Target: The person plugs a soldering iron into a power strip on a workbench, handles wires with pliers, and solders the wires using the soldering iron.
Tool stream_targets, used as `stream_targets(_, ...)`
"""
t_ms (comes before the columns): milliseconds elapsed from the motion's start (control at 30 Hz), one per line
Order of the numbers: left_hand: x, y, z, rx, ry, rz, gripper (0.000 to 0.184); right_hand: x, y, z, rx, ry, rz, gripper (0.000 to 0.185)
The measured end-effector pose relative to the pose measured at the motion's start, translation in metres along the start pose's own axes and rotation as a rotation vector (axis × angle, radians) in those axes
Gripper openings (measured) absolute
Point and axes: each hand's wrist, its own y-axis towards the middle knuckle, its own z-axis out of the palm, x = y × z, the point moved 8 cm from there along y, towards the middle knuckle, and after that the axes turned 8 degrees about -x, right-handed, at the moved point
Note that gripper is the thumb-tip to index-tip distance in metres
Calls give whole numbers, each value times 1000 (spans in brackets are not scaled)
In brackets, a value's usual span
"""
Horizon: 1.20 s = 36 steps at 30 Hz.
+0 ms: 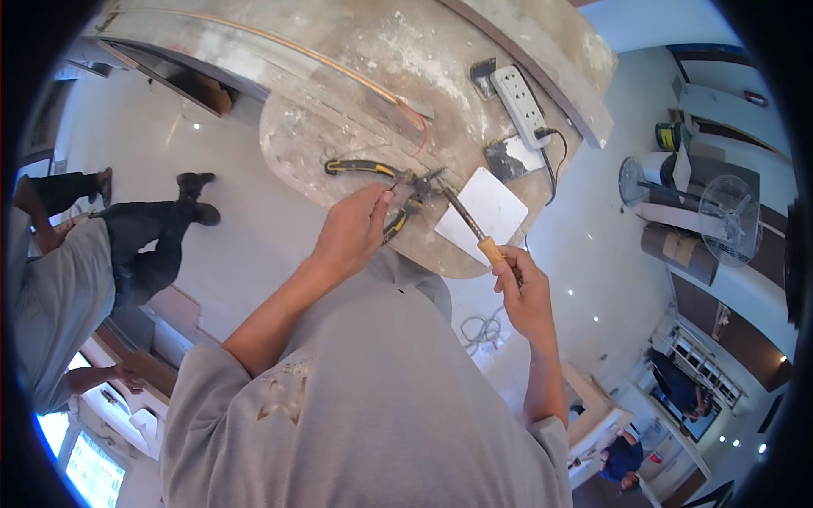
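My right hand [527, 288] is closed around the wooden handle of a soldering iron [468, 218], whose metal shaft points up and left over the workbench. My left hand [351, 227] is pinched near the iron's tip; whatever sits between its fingertips is too small to make out. Just beyond those fingers lie pliers [362, 167] with black and yellow handles, their jaws close to the iron's tip. Under the iron's shaft is a white square plate [489, 207]. A thin red wire [422, 135] runs from the end of a long copper-coloured strip [296, 46] toward the pliers.
A white power strip [518, 106] with a black plug lies at the right of the stained workbench [339, 127]. Two dark-smeared pieces lie beside it. A person [76, 262] stands at left; others are far off at lower right. Fans [728, 220] stand at right.
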Motion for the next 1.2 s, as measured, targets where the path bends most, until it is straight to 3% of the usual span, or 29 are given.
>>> stream_targets(67,-14,4,-9,-20,-28,13,15,1,0,5,-26,-20,-91,23)
stream_targets(167,-20,7,-13,71,14,-178,13,4,-2,6,-62,-2,-89,22)
stream_targets(367,-23,10,-8,-31,-108,-116,15,15,-2,2,-94,38,-121,21)
stream_targets(800,-32,14,2,-66,-26,-125,16,21,2,-7,-112,76,-230,19)
stream_targets(1200,-37,14,5,-62,6,-111,15,17,7,-9,-73,82,-185,20)
